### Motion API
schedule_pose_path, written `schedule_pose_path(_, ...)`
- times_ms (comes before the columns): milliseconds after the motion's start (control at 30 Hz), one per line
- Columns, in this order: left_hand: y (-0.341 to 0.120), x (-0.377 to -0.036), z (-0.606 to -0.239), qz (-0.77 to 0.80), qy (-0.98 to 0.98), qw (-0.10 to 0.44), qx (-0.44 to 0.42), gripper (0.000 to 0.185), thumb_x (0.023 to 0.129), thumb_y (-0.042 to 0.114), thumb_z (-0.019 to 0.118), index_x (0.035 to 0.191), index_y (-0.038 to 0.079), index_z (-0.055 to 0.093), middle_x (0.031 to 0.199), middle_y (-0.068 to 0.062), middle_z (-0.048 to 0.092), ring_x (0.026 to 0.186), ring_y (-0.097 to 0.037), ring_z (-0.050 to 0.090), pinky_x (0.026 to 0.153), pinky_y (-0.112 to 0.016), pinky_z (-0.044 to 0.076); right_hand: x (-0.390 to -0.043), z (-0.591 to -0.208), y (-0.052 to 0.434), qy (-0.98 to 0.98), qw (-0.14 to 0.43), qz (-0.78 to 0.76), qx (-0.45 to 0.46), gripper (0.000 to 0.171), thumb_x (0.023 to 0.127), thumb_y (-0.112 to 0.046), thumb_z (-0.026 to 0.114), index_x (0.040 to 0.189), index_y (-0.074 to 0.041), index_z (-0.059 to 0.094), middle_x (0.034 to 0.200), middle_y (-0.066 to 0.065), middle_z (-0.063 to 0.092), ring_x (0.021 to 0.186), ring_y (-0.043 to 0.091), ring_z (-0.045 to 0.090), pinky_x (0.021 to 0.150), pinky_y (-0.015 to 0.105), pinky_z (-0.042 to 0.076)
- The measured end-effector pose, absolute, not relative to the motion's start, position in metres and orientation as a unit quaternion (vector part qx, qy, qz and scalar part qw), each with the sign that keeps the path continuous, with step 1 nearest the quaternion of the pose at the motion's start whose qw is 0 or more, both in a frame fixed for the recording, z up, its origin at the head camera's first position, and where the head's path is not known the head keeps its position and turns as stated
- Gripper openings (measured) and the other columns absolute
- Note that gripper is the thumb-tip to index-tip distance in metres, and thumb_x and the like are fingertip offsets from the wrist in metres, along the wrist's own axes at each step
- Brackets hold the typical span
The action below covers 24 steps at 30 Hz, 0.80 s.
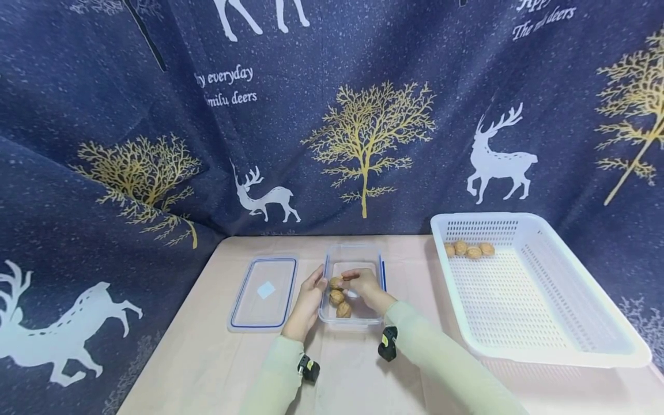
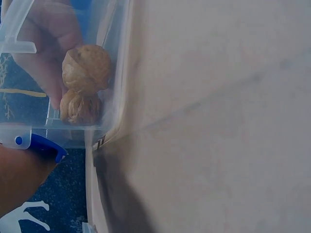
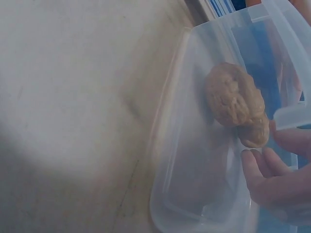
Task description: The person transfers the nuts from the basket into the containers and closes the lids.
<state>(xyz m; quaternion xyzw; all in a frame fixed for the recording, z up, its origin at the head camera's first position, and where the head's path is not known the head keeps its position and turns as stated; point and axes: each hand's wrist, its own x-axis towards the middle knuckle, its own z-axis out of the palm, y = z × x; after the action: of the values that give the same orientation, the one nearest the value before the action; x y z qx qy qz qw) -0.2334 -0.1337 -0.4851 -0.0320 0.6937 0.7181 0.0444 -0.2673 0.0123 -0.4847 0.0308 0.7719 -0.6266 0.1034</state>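
A clear food container (image 1: 358, 320) sits in the middle of the table with several walnuts along its left side. My left hand (image 1: 307, 300) holds the container's left wall, thumb at the rim and fingers along the outside. Reaching inside, my right hand (image 1: 365, 283) pinches the farthest walnut (image 1: 336, 283) between thumb and fingers. Two more walnuts lie nearer me, a middle one (image 1: 336, 297) and a front one (image 1: 343, 310). Through the clear wall, the right wrist view shows the fingertips (image 3: 248, 158) right at a walnut, partly hidden behind a nearer walnut (image 3: 233, 94).
Left of the container lies its clear lid (image 1: 249, 311) with a blue seal and a pale label. A large white plastic basket (image 1: 539, 358) stands on the right, with several walnuts (image 1: 474, 252) in its far left corner. A dark blue printed cloth (image 1: 404, 190) hangs behind the table.
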Motion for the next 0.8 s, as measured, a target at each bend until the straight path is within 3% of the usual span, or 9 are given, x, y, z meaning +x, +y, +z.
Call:
schedule_pose_path(400, -0.136, -0.236, -0.489, 0.714, 0.698, 0.048, -0.030, 0.050, 0.100, 0.002, 0.038, 0.149, -0.004, 0.025, 0.155, -0.026, 0.019, 0.143, -0.043, 0.014, 0.118, -0.053, 0.011, -0.275, -0.474, 0.016, 0.778, 0.072, -0.624, 0.003, 0.036, 0.075, 0.010, 0.067, 0.111, 0.012, 0.064, 0.105, 0.024, 0.068, 0.097, 0.032, 0.066, 0.084, 0.033, 0.057)
schedule_pose_path(800, -0.135, -0.235, -0.488, 0.716, 0.696, 0.048, -0.023, 0.050, 0.101, 0.003, 0.036, 0.149, -0.003, 0.024, 0.155, -0.025, 0.019, 0.143, -0.041, 0.015, 0.118, -0.051, 0.011, -0.289, -0.437, 0.027, 0.787, 0.070, -0.612, -0.006, 0.033, 0.087, -0.004, 0.067, 0.119, 0.004, 0.064, 0.109, 0.017, 0.069, 0.103, 0.031, 0.064, 0.095, 0.040, 0.052)
